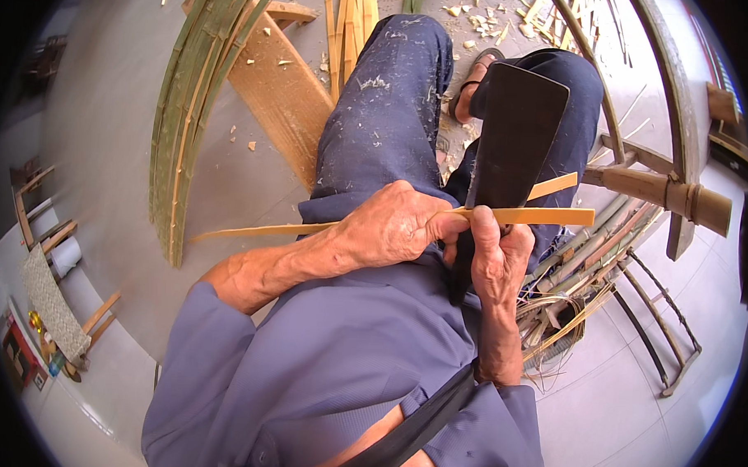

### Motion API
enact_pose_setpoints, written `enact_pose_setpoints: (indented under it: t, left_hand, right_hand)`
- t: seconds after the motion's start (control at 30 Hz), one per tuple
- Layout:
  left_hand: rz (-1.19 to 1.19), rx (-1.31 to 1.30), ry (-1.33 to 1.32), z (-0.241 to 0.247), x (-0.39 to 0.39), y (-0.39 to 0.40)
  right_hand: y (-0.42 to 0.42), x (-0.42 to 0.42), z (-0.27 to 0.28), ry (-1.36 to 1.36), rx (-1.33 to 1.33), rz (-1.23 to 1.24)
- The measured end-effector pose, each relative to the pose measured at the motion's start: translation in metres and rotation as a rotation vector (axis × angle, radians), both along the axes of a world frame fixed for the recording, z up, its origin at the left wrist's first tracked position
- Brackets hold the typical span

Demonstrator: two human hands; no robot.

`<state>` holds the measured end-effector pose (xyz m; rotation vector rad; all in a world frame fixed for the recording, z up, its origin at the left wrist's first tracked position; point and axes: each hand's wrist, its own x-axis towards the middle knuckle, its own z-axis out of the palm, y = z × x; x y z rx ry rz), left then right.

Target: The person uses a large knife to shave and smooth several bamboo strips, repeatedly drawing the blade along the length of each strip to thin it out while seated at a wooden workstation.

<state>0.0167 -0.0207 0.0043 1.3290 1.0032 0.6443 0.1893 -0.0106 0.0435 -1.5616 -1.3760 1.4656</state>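
My left hand (405, 222) pinches a thin, pale bamboo strip (547, 216) above my lap. One narrow tail of bamboo runs out to the left beneath my left wrist. In my right hand (500, 256) is a broad, dark-bladed cleaver (518, 130), its blade pointing away from me over my right thigh. My right thumb presses on the strip close to the blade's base, beside my left thumb. A second pale bamboo end (553, 185) sticks out at a slant to the right of the blade. Where it joins the strip is hidden.
A bundle of green bamboo strips (190, 103) lies across a wooden plank bench (280, 88) at left. Pale bamboo strips (350, 29) and shavings (480, 21) lie ahead on the floor. At right stand a bamboo-and-wood frame (678, 108) and a bundle of bamboo pieces (621, 233).
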Motion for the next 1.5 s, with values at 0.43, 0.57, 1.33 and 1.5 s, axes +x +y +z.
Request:
enact_pose_setpoints:
  t: [0.43,0.57,1.33,1.5]
  left_hand:
    - [-0.033,0.140,0.008,-0.003,-0.008,0.020]
    - [-0.013,0.093,0.276,-0.007,-0.019,0.006]
    - [-0.054,0.082,0.102,-0.003,-0.025,0.018]
    - [0.008,-0.019,0.093,0.005,-0.017,0.014]
  right_hand:
    - [0.017,-0.002,0.013,-0.157,0.029,0.007]
    - [0.024,0.012,0.004,0.123,-0.168,-0.130]
    - [0.015,-0.004,0.002,0.079,-0.090,-0.017]
    - [0.016,-0.014,0.000,0.036,-0.106,-0.014]
